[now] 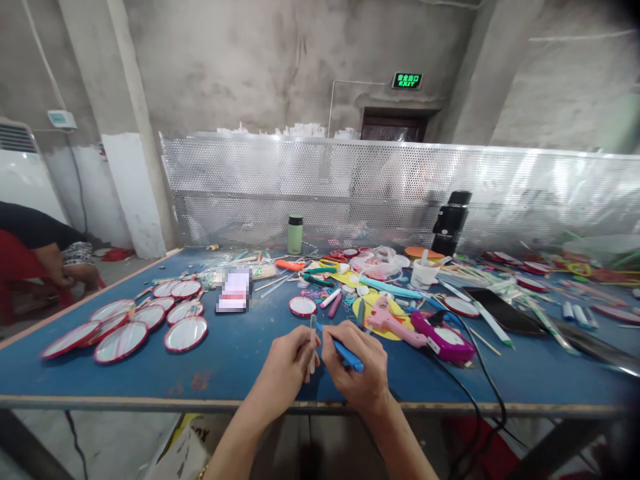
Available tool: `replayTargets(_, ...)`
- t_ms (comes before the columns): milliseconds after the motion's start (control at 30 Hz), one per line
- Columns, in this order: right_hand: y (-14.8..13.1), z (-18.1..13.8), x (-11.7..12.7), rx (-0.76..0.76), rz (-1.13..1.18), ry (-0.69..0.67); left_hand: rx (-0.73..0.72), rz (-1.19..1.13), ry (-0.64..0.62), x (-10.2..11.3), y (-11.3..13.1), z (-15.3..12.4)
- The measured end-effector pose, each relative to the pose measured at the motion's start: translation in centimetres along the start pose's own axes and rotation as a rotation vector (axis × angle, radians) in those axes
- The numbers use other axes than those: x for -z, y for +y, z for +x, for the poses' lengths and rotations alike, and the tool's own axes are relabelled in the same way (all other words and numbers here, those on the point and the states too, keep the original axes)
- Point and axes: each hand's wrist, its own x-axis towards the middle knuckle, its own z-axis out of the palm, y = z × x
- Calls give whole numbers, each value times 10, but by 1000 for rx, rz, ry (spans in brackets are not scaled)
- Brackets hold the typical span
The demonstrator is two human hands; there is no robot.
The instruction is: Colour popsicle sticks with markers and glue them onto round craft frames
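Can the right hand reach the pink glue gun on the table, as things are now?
Probably yes. The glue gun lies close beyond the right hand, with nothing standing between them. But the hand is gripping a blue tool, so it is not free to take it.

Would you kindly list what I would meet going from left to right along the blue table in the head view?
Cluster of red-rimmed round discs → green cylindrical flask → white plastic cup → flat black phone.
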Motion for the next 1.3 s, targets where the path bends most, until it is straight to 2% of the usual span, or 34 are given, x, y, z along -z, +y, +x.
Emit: replayTargets(1300, 2, 1, -3, -12, 50, 0, -14, 27, -6, 0, -3, 1)
